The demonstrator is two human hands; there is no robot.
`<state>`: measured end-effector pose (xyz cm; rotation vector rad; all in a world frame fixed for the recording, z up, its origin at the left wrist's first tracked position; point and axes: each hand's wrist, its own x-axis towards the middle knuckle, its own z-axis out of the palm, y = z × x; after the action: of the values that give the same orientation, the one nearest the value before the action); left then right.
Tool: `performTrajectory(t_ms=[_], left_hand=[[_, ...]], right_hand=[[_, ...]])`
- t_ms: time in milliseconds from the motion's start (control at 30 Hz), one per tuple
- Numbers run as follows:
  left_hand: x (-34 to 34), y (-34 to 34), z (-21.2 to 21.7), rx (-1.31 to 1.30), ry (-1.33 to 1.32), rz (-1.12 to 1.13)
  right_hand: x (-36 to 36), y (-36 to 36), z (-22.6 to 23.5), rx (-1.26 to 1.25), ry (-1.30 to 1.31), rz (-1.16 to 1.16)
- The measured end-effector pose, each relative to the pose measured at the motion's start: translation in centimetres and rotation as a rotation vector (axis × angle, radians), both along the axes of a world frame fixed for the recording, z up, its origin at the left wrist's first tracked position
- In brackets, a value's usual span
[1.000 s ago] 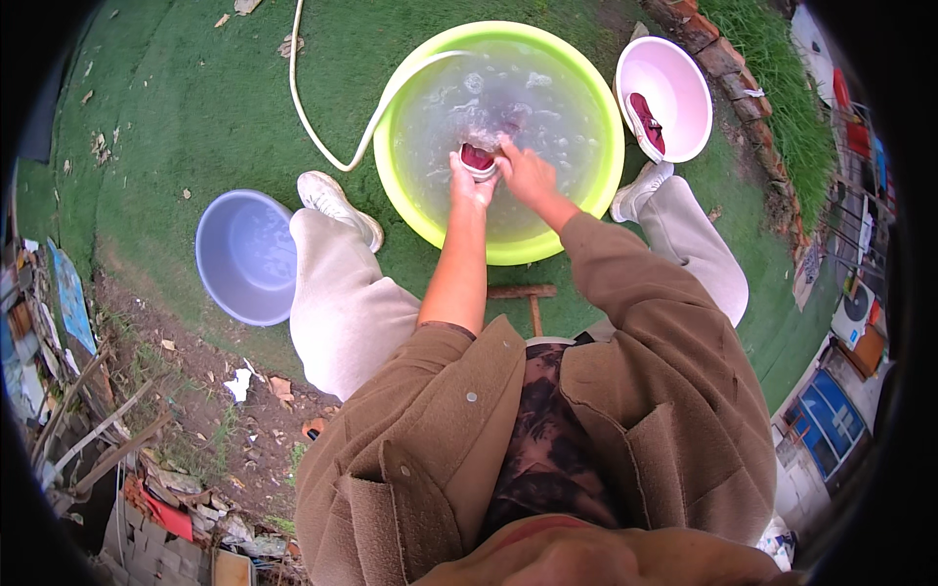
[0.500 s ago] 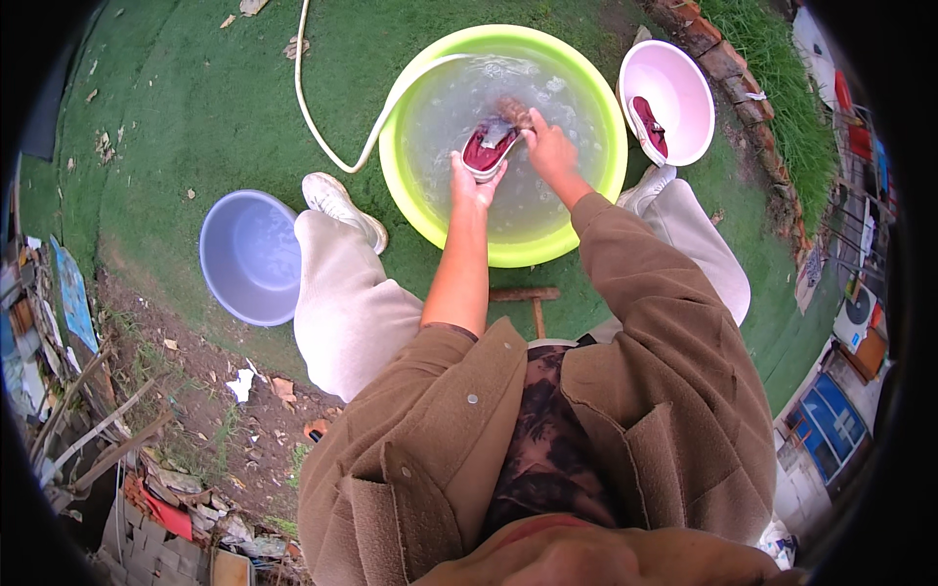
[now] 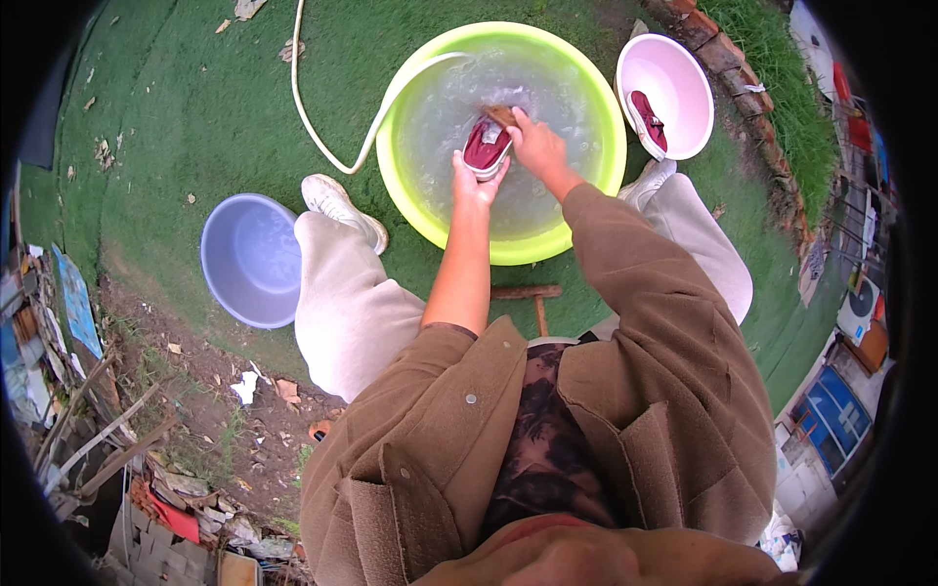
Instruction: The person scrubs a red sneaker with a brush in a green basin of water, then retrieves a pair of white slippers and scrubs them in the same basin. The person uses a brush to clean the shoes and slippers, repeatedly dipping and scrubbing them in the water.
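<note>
Over the water in a large yellow-green basin (image 3: 391, 186), my left hand (image 3: 476, 184) grips a dark red shoe (image 3: 484, 151) with a white sole by its heel end. The shoe's opening faces up and its tongue shows pale. My right hand (image 3: 537, 145) is closed around a brown scrubbing brush (image 3: 501, 116), whose head lies at the toe end of the shoe. The brush's bristles are hidden from this angle. A matching dark red shoe (image 3: 649, 122) leans inside a pink basin (image 3: 684, 146) to the right.
A pale hose (image 3: 337, 164) curves over the green ground covering into the large basin. A blue-purple basin (image 3: 220, 283) stands by my left leg. Near my body lies a wooden T-shaped piece (image 3: 528, 292). Bricks (image 3: 743, 78) edge the grass at right; scrap wood (image 3: 107, 439) piles up at lower left.
The brush and my right hand have shifted slightly left and toward me, onto the toe end of the shoe. My left hand keeps its hold on the shoe.
</note>
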<state>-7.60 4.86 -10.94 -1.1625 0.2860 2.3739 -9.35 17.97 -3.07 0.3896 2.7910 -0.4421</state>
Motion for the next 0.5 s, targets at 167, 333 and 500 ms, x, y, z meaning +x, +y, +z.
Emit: performTrajectory(t_ms=[167, 333, 500], left_hand=[[0.2, 0.3, 0.4, 0.122, -0.072, 0.015], [1.6, 0.2, 0.1, -0.011, -0.044, -0.356], [2.1, 1.5, 0.1, -1.121, 0.505, -0.589]], right_hand=[[0.5, 2.0, -3.5, -0.327, 0.228, -0.309], [1.9, 2.4, -5.3, -0.829, 0.037, -0.653], [2.2, 3.5, -6.9, -0.433, 0.222, -0.463]])
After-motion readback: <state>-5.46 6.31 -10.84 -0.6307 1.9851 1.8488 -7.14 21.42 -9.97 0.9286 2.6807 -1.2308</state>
